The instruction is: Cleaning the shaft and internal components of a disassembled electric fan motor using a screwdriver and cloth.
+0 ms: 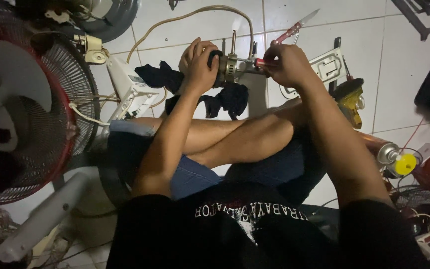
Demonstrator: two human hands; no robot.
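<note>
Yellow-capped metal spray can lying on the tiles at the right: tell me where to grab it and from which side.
Grip the yellow-capped metal spray can around its round body just behind the cap, coming from above. It lies on its side on the white tiled floor, partly hidden by the right forearm, with clutter close beside it, so the top looks the freest approach.

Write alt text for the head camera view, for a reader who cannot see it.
Seen from above, a person sitting cross-legged on a white tiled floor grips a small fan motor and dark cloth in the left hand, while the right hand holds a red-handled screwdriver against it. A red fan guard lies nearby.
</note>
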